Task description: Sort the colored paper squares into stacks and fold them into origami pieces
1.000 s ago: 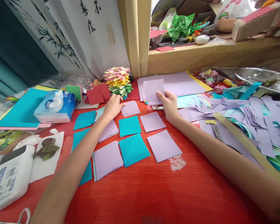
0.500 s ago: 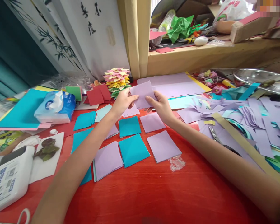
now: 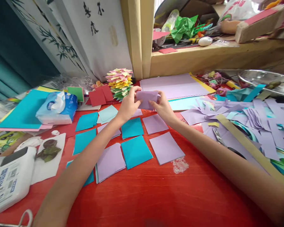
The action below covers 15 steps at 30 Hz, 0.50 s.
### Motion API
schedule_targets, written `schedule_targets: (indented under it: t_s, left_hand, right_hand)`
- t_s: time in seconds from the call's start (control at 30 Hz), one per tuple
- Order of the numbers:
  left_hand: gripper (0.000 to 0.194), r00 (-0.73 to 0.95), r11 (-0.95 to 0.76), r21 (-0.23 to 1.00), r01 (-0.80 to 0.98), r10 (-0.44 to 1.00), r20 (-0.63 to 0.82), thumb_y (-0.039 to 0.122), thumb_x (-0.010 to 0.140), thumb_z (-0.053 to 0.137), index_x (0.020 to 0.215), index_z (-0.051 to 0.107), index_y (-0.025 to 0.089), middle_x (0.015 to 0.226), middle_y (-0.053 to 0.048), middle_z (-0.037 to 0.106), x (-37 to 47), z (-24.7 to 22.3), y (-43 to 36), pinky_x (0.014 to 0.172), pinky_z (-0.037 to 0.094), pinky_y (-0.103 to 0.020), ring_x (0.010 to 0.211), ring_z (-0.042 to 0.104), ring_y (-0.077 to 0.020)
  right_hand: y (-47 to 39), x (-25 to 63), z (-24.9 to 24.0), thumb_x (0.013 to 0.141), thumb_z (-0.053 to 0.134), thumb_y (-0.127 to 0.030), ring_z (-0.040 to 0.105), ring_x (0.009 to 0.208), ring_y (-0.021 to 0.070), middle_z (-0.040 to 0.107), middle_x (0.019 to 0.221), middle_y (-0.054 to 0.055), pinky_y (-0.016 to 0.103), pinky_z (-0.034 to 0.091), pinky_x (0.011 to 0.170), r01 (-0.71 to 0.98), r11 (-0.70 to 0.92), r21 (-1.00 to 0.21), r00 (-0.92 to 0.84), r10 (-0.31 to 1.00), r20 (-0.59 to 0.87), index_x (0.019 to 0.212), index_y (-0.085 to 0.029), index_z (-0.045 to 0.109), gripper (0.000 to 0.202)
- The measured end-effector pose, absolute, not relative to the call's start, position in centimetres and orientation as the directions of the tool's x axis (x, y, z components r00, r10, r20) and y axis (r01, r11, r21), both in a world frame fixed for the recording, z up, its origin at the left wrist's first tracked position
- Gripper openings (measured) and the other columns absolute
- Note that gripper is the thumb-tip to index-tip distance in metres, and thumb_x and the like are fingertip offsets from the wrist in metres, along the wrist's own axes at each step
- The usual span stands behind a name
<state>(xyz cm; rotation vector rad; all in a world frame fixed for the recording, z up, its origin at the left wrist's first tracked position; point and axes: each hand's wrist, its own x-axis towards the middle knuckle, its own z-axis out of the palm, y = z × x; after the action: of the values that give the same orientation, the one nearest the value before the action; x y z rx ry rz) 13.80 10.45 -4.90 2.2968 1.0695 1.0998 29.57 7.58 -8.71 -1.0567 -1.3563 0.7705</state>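
A lavender sheet of paper (image 3: 146,98) is held up over the table between both hands, its top edge bent over toward me. My left hand (image 3: 132,102) pinches its left side, thumb in front and fingers behind. On the right side, my right hand (image 3: 162,107) grips it the same way. Below them lie stacks of square paper: a turquoise stack (image 3: 132,128), a larger turquoise stack (image 3: 136,152), a lavender stack (image 3: 155,123), another lavender stack (image 3: 167,147) and a lavender stack (image 3: 110,163) at front left. A pale blue stack (image 3: 108,113) lies left of my left hand.
Large lavender sheets (image 3: 170,86) lie behind the hands, near a layered paper stack (image 3: 120,82). Lavender strips (image 3: 262,126), scissors (image 3: 219,137) and a metal bowl (image 3: 269,78) are on the right. A tissue pack (image 3: 57,107) and white box (image 3: 13,179) stand left.
The lavender sheet was upright and flat; its top edge now bends over and it looks shorter. Both hands have shifted slightly, with the fingers raised to the top edge.
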Motion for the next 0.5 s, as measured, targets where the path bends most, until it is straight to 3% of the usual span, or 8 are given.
schedule_targets:
  t_s: [0.2,0.4,0.5]
  left_hand:
    - [0.038,0.551,-0.659,0.520,0.544,0.747,0.371,0.010,0.075,0.049,0.112,0.045,0.018,0.104,-0.005,0.059,13.8,-5.8,10.3,0.080,0.044,-0.030,0.094,0.056,-0.0187]
    - [0.052,0.527,-0.557,0.574,0.600,0.815,0.241,0.017,0.077,0.051,0.126,0.035,0.018,0.118,-0.009,0.054,13.2,-4.5,10.8,0.074,0.046,-0.028,0.083,0.059,-0.0151]
    - [0.046,0.489,-0.467,0.480,0.743,0.868,0.089,0.021,0.075,0.053,0.120,0.045,0.018,0.117,-0.008,0.056,11.2,-1.5,11.4,0.077,0.045,-0.028,0.083,0.060,-0.0157]
  right_hand:
    - [7.9,29.9,-9.7,0.074,0.051,-0.019,0.055,0.089,0.0179,0.057,0.098,0.003,0.038,0.046,0.083,0.198,0.369,-0.908,0.112,0.912,0.395,0.112,-0.023,0.037,0.041]
    - [7.9,29.7,-9.4,0.076,0.044,-0.017,0.056,0.095,0.0214,0.062,0.101,0.005,0.043,0.042,0.090,0.308,0.349,-0.885,0.054,0.922,0.383,0.099,-0.019,0.052,0.025]
    - [8.6,31.1,-8.0,0.075,0.044,-0.017,0.056,0.095,0.0226,0.062,0.100,0.006,0.046,0.043,0.089,0.325,0.371,-0.870,0.192,0.875,0.445,0.099,-0.019,0.054,0.026]
